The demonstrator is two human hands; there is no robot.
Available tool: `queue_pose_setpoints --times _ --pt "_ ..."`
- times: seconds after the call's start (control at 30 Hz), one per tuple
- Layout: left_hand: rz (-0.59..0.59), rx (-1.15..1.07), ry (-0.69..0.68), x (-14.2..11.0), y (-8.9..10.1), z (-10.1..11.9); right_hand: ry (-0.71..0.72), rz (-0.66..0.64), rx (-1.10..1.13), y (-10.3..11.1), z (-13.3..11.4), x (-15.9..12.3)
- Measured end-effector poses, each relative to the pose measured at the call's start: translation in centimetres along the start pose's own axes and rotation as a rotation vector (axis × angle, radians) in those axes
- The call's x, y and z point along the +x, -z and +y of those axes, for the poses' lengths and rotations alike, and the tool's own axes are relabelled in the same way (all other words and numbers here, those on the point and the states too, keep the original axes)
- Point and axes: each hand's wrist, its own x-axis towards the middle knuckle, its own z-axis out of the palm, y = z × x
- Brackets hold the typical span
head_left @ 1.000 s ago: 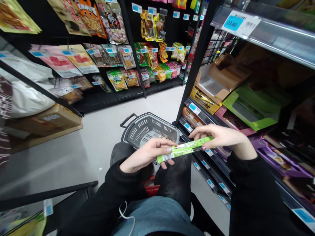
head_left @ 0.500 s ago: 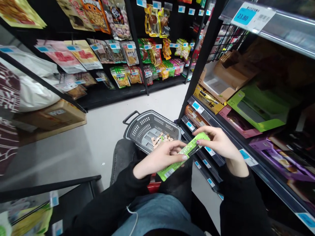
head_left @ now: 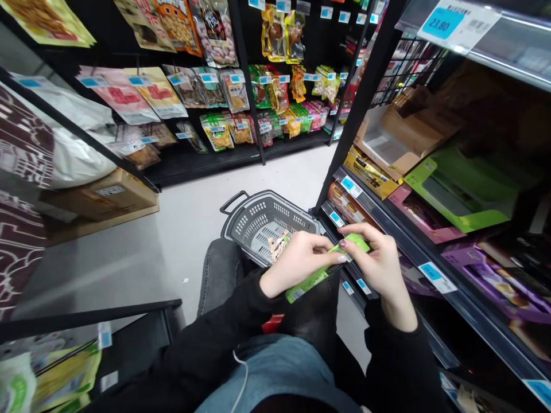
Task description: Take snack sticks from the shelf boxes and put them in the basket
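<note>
A long, narrow green snack packet (head_left: 310, 283) is held slantwise over my lap. My left hand (head_left: 303, 257) pinches it near the middle, thumb on top. At its upper right end, my right hand (head_left: 379, 261) grips it between thumb and fingers. The two thumbs are close together on the packet. Just beyond my knees stands a grey perforated shopping basket (head_left: 245, 226) on the floor, with several small wrapped pieces (head_left: 279, 245) inside. My left hand hides part of the basket and its contents.
To my right, a shelf unit (head_left: 387, 229) holds display boxes, among them a green open box (head_left: 465, 215) and a purple box (head_left: 491, 275). Bagged snacks (head_left: 217, 132) hang on the black rack ahead. A cardboard box (head_left: 103, 198) lies at the left, and a low shelf (head_left: 138, 338) is at lower left.
My left hand has slid up along the packet toward my right hand, and the packet has turned more edge-on. The view has shifted slightly to the left.
</note>
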Motion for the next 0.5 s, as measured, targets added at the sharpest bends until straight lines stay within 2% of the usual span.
queue_pose_setpoints --times 0.13,0.2,0.37,0.5 --pt "-0.201 -0.093 0.087 -0.5 0.0 -0.6 0.068 0.276 -0.037 0.6 0.1 -0.5" --pt "-0.288 -0.180 0.132 -1.3 0.0 -1.2 0.058 0.359 -0.025 0.9 0.3 -0.6" --pt "-0.380 -0.442 0.207 -3.1 0.2 -2.5 0.000 0.330 0.072 0.6 0.8 -0.3" --pt "-0.460 -0.550 0.243 -3.9 0.3 -3.2 -0.049 0.261 0.140 0.1 1.2 -0.1"
